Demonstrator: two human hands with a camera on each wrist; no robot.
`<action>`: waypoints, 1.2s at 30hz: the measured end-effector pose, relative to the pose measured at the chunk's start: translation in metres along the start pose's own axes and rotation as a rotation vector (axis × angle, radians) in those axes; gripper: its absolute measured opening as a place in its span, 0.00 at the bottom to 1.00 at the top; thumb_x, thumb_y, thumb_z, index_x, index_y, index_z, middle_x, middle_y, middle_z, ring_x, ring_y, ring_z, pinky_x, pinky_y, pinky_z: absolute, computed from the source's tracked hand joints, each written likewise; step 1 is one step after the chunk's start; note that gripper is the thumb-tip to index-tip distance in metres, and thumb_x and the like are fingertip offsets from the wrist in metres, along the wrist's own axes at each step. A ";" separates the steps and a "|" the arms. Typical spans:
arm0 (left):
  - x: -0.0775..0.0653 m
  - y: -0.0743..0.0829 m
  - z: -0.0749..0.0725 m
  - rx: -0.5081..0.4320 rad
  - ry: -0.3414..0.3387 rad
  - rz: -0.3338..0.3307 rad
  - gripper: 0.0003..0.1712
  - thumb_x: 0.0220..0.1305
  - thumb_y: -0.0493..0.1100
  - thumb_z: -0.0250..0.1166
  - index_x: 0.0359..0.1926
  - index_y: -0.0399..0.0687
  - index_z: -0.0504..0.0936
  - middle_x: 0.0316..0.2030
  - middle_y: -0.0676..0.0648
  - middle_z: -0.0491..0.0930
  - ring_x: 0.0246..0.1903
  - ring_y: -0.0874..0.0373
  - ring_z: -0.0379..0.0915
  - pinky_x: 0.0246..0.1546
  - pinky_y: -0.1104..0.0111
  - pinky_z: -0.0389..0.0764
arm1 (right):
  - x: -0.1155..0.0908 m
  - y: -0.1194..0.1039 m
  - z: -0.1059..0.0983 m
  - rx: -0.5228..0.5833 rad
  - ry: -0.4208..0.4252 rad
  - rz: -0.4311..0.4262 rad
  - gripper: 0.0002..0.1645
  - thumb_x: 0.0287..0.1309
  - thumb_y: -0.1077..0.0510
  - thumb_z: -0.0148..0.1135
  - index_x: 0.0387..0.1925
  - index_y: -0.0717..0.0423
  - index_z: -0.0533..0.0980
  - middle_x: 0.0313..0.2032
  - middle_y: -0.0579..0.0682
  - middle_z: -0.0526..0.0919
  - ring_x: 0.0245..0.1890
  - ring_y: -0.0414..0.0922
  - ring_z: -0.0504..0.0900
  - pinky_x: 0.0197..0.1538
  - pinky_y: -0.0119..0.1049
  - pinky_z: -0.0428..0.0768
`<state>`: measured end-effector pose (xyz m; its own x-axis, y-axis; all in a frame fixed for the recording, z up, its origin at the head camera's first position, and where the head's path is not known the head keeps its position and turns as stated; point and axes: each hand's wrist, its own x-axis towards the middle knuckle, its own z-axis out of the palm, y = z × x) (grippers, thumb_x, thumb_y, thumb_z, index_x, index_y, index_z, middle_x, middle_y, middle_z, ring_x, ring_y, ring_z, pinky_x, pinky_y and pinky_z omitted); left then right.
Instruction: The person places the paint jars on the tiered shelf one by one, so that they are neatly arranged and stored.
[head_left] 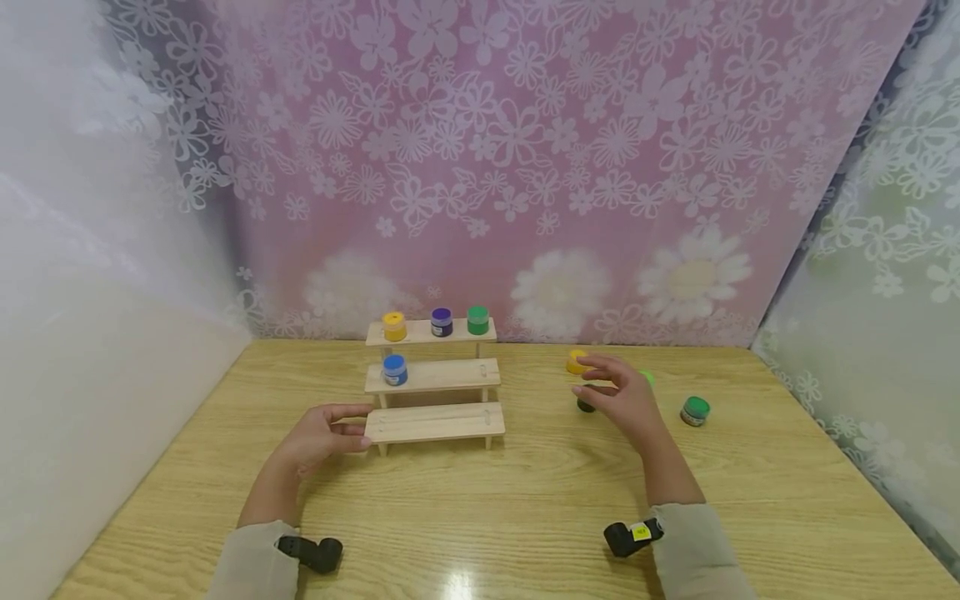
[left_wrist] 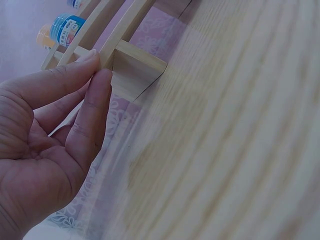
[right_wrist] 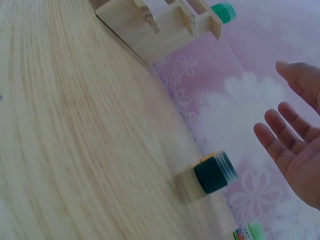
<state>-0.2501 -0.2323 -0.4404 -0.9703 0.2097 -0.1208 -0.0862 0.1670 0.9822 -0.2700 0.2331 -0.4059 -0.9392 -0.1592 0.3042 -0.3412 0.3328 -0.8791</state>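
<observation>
A small three-step wooden display rack stands left of the middle of the table. My left hand pinches the left end of its lowest step between thumb and fingers, as the left wrist view also shows. On the top step sit a yellow paint jar, a purple jar and a green jar. A blue paint jar stands on the middle step's left end. My right hand hovers with parted fingers above a dark paint jar, apart from it and holding nothing.
Behind the right hand is another yellow jar. A light green jar is partly hidden by that hand in the head view. Farther right stands a green jar. A flowered pink curtain hangs behind the wooden table.
</observation>
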 end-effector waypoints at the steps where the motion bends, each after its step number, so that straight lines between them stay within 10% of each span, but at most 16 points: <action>1: 0.000 0.000 0.000 -0.001 -0.001 0.000 0.35 0.52 0.30 0.74 0.62 0.31 0.73 0.49 0.39 0.78 0.43 0.54 0.77 0.41 0.66 0.82 | 0.000 0.003 -0.002 -0.019 0.009 0.008 0.30 0.60 0.56 0.69 0.63 0.55 0.73 0.63 0.55 0.69 0.58 0.57 0.73 0.54 0.39 0.79; 9: 0.000 -0.001 0.001 -0.001 -0.013 0.006 0.35 0.52 0.29 0.73 0.62 0.29 0.73 0.48 0.40 0.80 0.42 0.55 0.78 0.41 0.66 0.83 | -0.005 0.017 -0.010 -0.056 0.044 0.120 0.31 0.59 0.52 0.70 0.63 0.51 0.73 0.64 0.55 0.67 0.60 0.56 0.71 0.57 0.54 0.75; 36: -0.001 -0.001 -0.001 0.005 -0.028 0.021 0.36 0.54 0.30 0.73 0.64 0.29 0.71 0.48 0.38 0.79 0.43 0.54 0.78 0.41 0.65 0.83 | 0.004 0.059 -0.018 -0.132 -0.078 0.253 0.40 0.54 0.63 0.71 0.68 0.57 0.68 0.68 0.63 0.61 0.64 0.64 0.66 0.56 0.55 0.76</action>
<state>-0.2496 -0.2331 -0.4409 -0.9652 0.2397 -0.1042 -0.0647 0.1674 0.9838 -0.2943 0.2689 -0.4500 -0.9910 -0.1252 0.0475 -0.1031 0.4879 -0.8668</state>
